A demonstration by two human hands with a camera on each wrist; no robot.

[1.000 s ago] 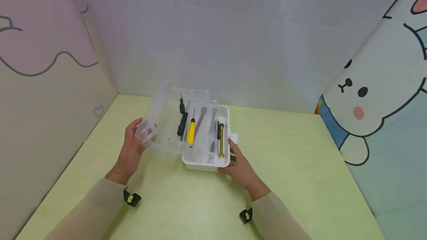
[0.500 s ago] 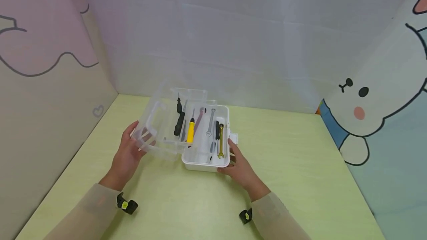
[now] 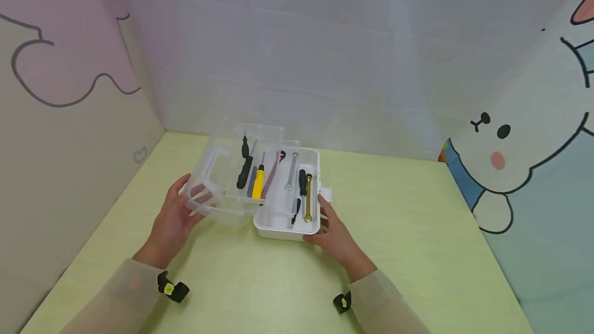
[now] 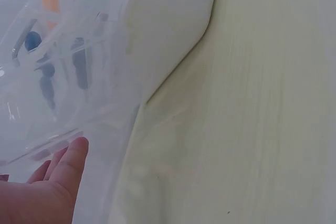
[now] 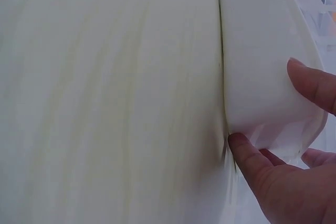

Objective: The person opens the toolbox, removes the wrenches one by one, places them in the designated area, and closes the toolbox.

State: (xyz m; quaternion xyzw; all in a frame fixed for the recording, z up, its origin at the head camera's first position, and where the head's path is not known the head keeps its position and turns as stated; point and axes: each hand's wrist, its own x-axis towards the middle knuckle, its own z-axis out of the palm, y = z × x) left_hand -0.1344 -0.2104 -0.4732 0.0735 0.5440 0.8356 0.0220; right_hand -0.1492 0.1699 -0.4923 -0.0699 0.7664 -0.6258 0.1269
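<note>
A white toolbox (image 3: 278, 231) stands on the table with its clear lid (image 3: 215, 166) swung up to the left. My left hand (image 3: 169, 226) touches the lid's outer edge, its fingers extended and visible through the plastic. A clear tray (image 3: 274, 129) out over the box's left side carries a yellow screwdriver (image 3: 259, 183), black-handled screwdrivers (image 3: 244, 171) and a red wrench (image 3: 270, 179). My right hand (image 3: 339, 238) grips the box's front right corner, thumb and fingers on its walls. Inside lie a gold wrench (image 3: 308, 197), a silver wrench (image 3: 291, 171) and a black screwdriver (image 3: 302, 183).
A white latch (image 3: 326, 193) sticks out at the box's right side. The pale yellow-green table (image 3: 417, 251) reaches back to a plain cloth wall (image 3: 325, 55). Printed cartoon walls (image 3: 533, 169) stand at left and right.
The lid has swung further down to the left with my left hand, and the clear tray with its tools has shifted left. More of the box's inside shows. My right hand stays at the corner.
</note>
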